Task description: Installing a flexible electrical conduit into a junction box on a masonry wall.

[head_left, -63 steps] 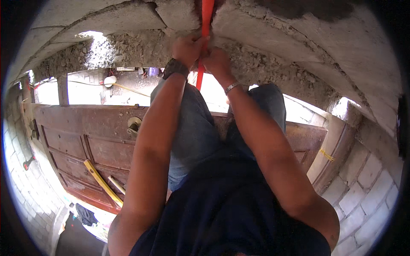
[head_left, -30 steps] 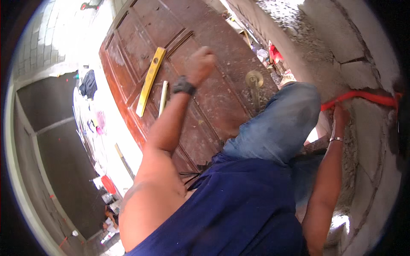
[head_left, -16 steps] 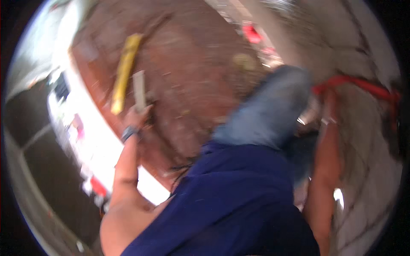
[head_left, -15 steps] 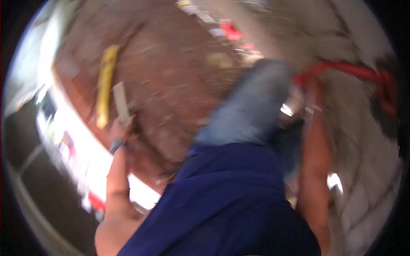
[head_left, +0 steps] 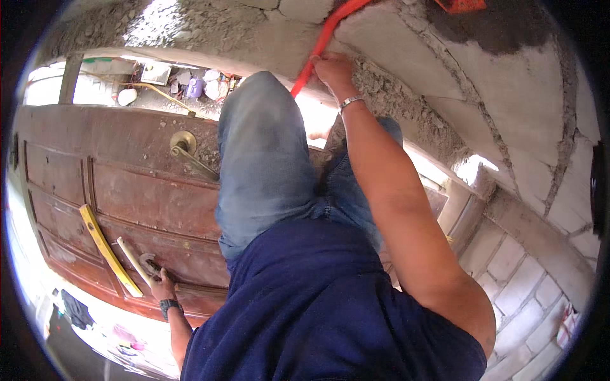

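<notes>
My right hand (head_left: 332,68) grips a red strap (head_left: 335,25) that runs over the broken concrete (head_left: 387,82). Down at the lower left, my left hand (head_left: 162,284) is closed on a dark, hammer-like tool (head_left: 150,262) lying by a pale strip (head_left: 132,255); exactly what its fingers wrap is partly hidden. These rest on a dusty brown panelled door (head_left: 51,162) laid flat, along with a yellow spirit level (head_left: 105,242). My jeans-clad knee (head_left: 260,120) is beside the door's brass lever handle (head_left: 184,142).
Beyond the door's upper edge is a gap with a purple container (head_left: 194,88), a white round object (head_left: 127,96) and a yellow hose (head_left: 162,89) below. A block wall (head_left: 521,292) stands at the right. Dark cloth (head_left: 77,308) and scattered items lie at lower left.
My left hand left the red strap and reached down beside the pale strip on the door. My right hand stayed on the strap. The view swung left, then back.
</notes>
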The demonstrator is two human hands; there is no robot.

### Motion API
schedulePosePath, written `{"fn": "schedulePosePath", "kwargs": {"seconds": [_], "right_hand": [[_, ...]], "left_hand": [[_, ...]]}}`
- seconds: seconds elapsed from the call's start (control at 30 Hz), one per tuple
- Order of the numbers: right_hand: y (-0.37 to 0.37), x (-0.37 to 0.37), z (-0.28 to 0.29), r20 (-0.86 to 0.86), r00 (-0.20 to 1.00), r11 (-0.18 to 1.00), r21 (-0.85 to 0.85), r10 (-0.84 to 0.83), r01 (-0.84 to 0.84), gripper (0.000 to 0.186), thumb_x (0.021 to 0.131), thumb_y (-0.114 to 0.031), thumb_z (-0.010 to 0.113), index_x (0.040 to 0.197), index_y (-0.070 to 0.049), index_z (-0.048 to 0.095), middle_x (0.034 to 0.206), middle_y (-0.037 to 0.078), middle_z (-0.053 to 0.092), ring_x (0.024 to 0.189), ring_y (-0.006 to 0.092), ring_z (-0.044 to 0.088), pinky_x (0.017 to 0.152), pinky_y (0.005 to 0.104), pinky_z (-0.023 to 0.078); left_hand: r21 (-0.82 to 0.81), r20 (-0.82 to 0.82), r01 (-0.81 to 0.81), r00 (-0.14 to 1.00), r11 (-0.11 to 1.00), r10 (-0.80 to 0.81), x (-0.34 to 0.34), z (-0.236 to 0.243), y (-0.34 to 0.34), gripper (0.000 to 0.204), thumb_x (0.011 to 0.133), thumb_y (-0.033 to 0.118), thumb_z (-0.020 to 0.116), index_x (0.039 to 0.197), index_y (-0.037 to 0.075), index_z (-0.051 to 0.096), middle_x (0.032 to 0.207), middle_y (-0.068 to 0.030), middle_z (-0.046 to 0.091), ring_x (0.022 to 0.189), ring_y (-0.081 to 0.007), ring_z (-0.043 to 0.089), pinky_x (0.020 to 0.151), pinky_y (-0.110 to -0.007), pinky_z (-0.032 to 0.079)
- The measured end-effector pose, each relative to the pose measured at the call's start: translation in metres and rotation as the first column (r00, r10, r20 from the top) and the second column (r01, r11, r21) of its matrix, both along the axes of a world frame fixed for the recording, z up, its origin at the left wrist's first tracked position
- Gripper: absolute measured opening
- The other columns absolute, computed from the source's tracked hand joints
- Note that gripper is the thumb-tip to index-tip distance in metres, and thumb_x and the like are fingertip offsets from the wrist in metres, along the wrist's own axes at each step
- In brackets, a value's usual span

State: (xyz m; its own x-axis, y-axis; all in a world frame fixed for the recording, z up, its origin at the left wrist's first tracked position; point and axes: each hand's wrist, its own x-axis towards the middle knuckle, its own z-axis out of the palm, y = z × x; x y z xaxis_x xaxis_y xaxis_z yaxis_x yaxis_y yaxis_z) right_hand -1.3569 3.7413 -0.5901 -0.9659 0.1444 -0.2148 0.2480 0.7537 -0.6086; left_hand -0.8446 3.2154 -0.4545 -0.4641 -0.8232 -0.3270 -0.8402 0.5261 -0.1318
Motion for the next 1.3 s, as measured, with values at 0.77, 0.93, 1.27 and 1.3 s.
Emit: {"fn": "schedulePosePath", "kwargs": {"seconds": [0.77,0.93,1.27,1.3], "right_hand": [[-0.025,0.003,0.063,-0.031,0.997,0.996,0.053,-0.070,0.072,0.035,0.074,-0.032,0.062,0.076,0.003,0.065,0.073,0.024,0.063,0.074,0.0377,0.064,0.069,0.0447,0.051],[-0.029,0.004,0.064,-0.071,0.989,0.991,-0.044,-0.128,0.125,0.030,0.071,-0.027,0.065,0.076,0.002,0.066,0.074,0.024,0.063,0.073,0.0387,0.064,0.066,0.0460,0.051],[-0.012,-0.005,0.066,0.031,0.998,0.993,-0.104,0.051,-0.048,0.040,0.074,-0.039,0.064,0.060,-0.002,0.064,0.053,0.014,0.059,0.058,0.0296,0.063,0.062,0.0403,0.049],[-0.010,-0.002,0.072,0.086,0.996,0.978,-0.208,0.017,0.001,0.039,0.075,-0.039,0.064,0.060,-0.003,0.064,0.053,0.014,0.059,0.056,0.0300,0.062,0.061,0.0406,0.049]], "left_hand": [[0.380,0.057,-0.266,0.963,0.886,0.264,-0.021,-0.004,0.056,0.052,0.078,0.044,0.069,0.073,-0.008,0.064,0.061,-0.0095,0.058,0.056,-0.0179,0.050,0.055,-0.033,0.042],[0.415,0.151,-0.243,0.969,0.877,0.197,-0.007,-0.002,0.055,0.050,0.077,0.043,0.071,0.070,-0.006,0.062,0.061,-0.0080,0.057,0.058,-0.0163,0.053,0.056,-0.031,0.043],[0.253,0.131,0.028,0.989,0.967,-0.063,-0.087,0.025,0.068,0.069,0.078,0.059,0.057,0.080,-0.010,0.064,0.073,-0.0256,0.063,0.070,-0.0351,0.062,0.068,-0.042,0.047],[0.217,0.088,0.059,0.993,0.974,-0.080,-0.108,0.030,0.076,0.070,0.079,0.059,0.055,0.080,-0.010,0.064,0.074,-0.0276,0.063,0.072,-0.0377,0.062,0.070,-0.044,0.046]]}}
